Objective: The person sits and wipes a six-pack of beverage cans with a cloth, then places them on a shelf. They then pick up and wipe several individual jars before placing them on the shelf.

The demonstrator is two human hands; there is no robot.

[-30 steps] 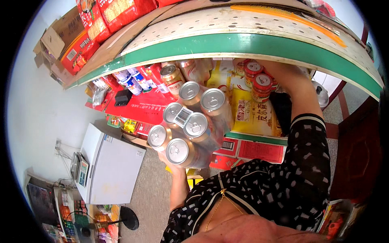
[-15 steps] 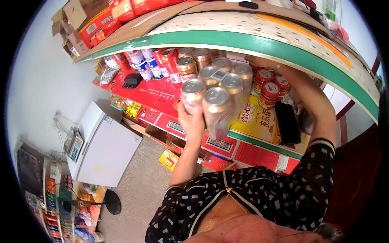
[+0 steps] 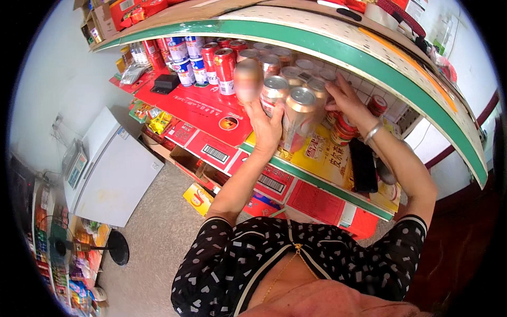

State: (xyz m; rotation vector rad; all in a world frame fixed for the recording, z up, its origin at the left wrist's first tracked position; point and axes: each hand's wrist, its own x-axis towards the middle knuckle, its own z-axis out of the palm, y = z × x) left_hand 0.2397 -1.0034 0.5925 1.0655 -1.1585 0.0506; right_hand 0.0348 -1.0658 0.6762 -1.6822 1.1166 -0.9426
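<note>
A pack of beige-gold drink cans (image 3: 301, 105), seemingly in clear film, stands tilted on the shelf in front of me. My left hand (image 3: 266, 129) is closed on its front left side, thumb against a can. At the pack's right side is my right hand (image 3: 351, 105), its fingers stretched out along the rear cans; how firmly it touches them I cannot tell. Red-lidded jars (image 3: 343, 132) stand just below my right hand, partly hidden by it. Left of the pack are red cans (image 3: 224, 68) and a can (image 3: 248, 79) that is blurred.
A green-edged upper shelf (image 3: 253, 29) overhangs the cans. Blue-and-white cans (image 3: 184, 73) and a black box (image 3: 166, 83) stand at the left. A black phone-like slab (image 3: 363, 166) lies on yellow cardboard (image 3: 317, 158). A white freezer (image 3: 119, 171) stands on the left.
The can pack has moved away from me, deeper onto the shelf, with my left hand on it. My right hand has come from behind the jars to the pack's right side. The view has shifted.
</note>
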